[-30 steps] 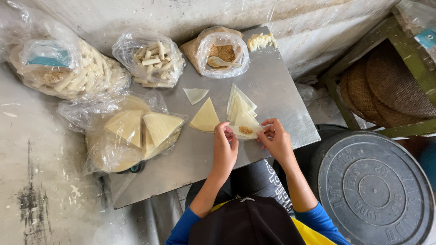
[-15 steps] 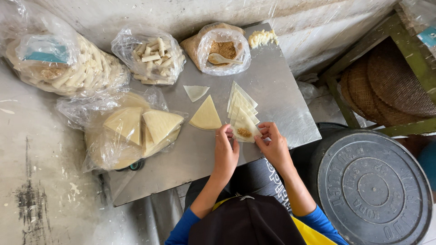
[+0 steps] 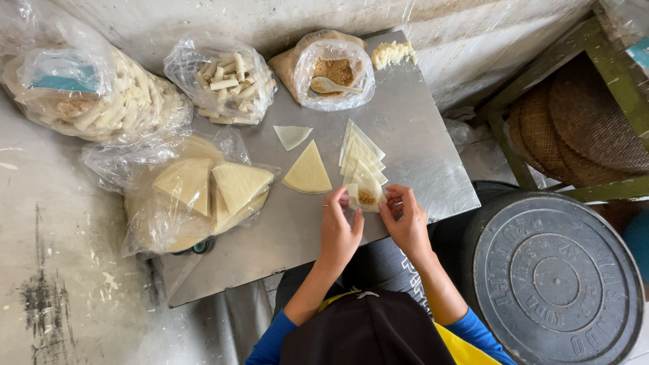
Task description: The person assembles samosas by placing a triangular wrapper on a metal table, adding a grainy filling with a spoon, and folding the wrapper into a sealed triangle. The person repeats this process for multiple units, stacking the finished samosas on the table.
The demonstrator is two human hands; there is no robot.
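Pale, thin pastry wrapper (image 3: 366, 196) with a small heap of brown crumbly filling (image 3: 366, 198) lies at the near end of a fanned row of wrappers (image 3: 360, 157), on the metal tray (image 3: 426, 145) close to its front edge. The left hand (image 3: 339, 230) pinches the wrapper's left edge between thumb and fingertips, and the right hand (image 3: 404, 220) pinches its right edge the same way; both are closed lightly on the sheet, one on each side of the filling.

Just left of the row sits a stack of triangular wrappers (image 3: 308, 171), and beyond it a single smaller triangle (image 3: 291, 135) lies flat on the tray. At the tray's far edge stands an open plastic bag of brown filling (image 3: 332, 67) with a spoon (image 3: 332, 86) resting in it, and a little pile of pale bits (image 3: 393, 53) lies near the far right corner.

Left of the filling bag is a clear bag of finished rolls (image 3: 226, 84), and farther left a larger bag of rolls (image 3: 94, 98). A bag of folded wrapper sheets (image 3: 196, 192) rests on the tray's left part. To the right, well apart from the hands, stands a grey round lid (image 3: 554, 277), with woven baskets (image 3: 588, 128) behind it.
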